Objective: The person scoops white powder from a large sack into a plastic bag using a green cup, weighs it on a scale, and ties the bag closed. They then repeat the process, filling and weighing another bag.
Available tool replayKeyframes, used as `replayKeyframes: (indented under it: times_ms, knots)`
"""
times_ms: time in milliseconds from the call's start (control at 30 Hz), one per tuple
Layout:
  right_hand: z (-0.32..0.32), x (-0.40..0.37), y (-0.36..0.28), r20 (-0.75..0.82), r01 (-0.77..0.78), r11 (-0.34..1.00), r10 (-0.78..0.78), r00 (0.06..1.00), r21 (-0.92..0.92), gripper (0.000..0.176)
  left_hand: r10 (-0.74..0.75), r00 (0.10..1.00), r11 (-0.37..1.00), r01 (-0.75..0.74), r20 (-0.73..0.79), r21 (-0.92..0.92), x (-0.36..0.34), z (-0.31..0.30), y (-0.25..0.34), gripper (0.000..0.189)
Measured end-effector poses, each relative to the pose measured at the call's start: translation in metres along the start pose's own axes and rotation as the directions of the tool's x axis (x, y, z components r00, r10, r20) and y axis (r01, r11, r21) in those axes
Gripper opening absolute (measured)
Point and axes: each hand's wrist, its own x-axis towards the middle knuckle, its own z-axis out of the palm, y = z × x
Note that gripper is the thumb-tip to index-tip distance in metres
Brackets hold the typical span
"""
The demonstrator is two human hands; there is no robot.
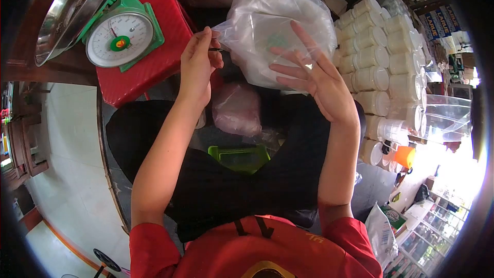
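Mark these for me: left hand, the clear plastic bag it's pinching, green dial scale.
Left hand (198,64): head view, on the back of the hand.
Clear plastic bag (254,33): head view, on the film, about its middle.
Green dial scale (120,38): head view, on its round dial.

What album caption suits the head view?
Left hand pinching a clear plastic bag, right hand open-fingered near stacked white cylindrical plastic tubs.

Upper left, a green metal dial scale (121,38) sits on a red boxy stool (141,78); upper centre, I have a clear plastic bag (260,33), left of white cylindrical jars (371,59).
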Motion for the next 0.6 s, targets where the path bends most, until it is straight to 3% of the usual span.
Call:
replayKeyframes:
  times_ms: [167,300,367,433,467,533,600]
  knots:
    - [0.004,0.000,-0.002,-0.033,0.025,0.992,-0.030,0.999,-0.126,0.056,-0.015,1.000,1.000,0.015,-0.004,0.018,0.000,-0.001,0.001,0.024]
    - [0.003,0.002,-0.001,-0.052,0.025,0.998,-0.028,0.998,-0.064,0.057,-0.062,0.998,0.998,0.062,0.007,0.014,0.000,0.001,0.002,0.026]
    - [0.003,0.002,-0.001,-0.071,0.091,0.989,-0.100,0.992,-0.117,0.057,-0.063,0.998,0.998,0.063,-0.010,0.020,-0.003,0.006,0.002,0.025]
    - [0.006,0.003,0.000,-0.132,0.112,0.979,-0.135,0.982,-0.169,0.058,0.120,0.992,0.983,-0.115,-0.028,0.146,-0.006,0.012,0.002,0.023]
    - [0.007,0.003,0.000,-0.188,0.129,0.966,-0.173,0.967,-0.223,0.058,0.119,0.993,0.982,-0.115,-0.022,0.148,-0.009,0.015,0.003,0.023]
    - [-0.002,0.010,0.012,-0.182,0.182,0.945,-0.236,0.955,-0.270,0.058,0.351,0.884,0.751,-0.463,0.310,0.471,-0.024,0.031,0.013,0.021]
    - [-0.011,0.014,0.022,-0.176,0.228,0.919,-0.295,0.939,-0.322,0.059,0.314,0.856,0.747,-0.489,0.409,0.450,-0.040,0.055,0.021,0.024]
